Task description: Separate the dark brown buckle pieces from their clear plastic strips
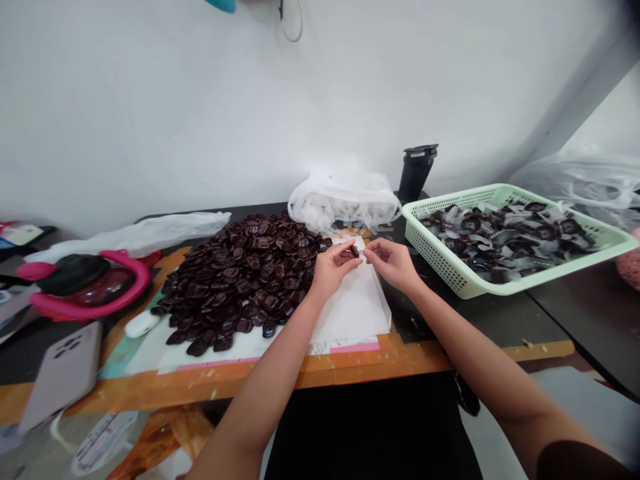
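Observation:
A dark brown piece [355, 251] is pinched between the thumb and fingers of my left hand [332, 269], above white sheets [357, 310]. Close beside it on the right, the fingertips of my right hand [391, 264] are pressed together; what they hold, if anything, is too small to name. A large heap of similar glossy dark brown pieces [245, 267] lies to the left of my hands. On the right, a pale green basket [480, 288] holds many dark pieces with translucent strips.
Behind my hands sits a white plastic bag [345, 200], with a black cup [417, 173] beside it. At the left lie a phone [65, 370], a white case [141, 324] and a pink curved object [100, 307]. Clear plastic bags [590, 180] are behind the basket.

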Available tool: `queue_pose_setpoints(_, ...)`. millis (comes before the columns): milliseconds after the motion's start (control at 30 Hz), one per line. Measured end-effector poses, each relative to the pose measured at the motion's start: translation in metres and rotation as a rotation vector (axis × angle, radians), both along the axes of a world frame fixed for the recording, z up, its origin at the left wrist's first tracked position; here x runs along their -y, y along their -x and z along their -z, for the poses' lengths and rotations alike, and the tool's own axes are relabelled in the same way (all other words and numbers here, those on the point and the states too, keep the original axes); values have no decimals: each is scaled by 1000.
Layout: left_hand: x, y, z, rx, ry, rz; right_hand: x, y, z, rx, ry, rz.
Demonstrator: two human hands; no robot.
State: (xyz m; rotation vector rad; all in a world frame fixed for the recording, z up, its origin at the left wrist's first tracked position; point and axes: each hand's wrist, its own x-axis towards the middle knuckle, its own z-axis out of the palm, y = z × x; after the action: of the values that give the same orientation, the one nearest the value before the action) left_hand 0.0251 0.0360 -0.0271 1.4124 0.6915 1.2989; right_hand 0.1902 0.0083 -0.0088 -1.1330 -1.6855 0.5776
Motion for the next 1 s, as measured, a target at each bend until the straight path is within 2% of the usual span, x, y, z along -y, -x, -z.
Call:
queue_pose_setpoints(133,1,-1,2,-49,-51,-3,-1,-2,-1,-36,65,-61)
queue_pose_setpoints(233,0,0,2,-69,-60,-57,0,-2,-4,-111,93,-101)
queue_pose_setpoints(500,-1,3,0,-128,-97,-113,1,-2,-1,-81,67,-154)
queue_pose_setpoints(1000,0,3,-2,-93,-44,-35,1,-5,-4,24,23,-69)
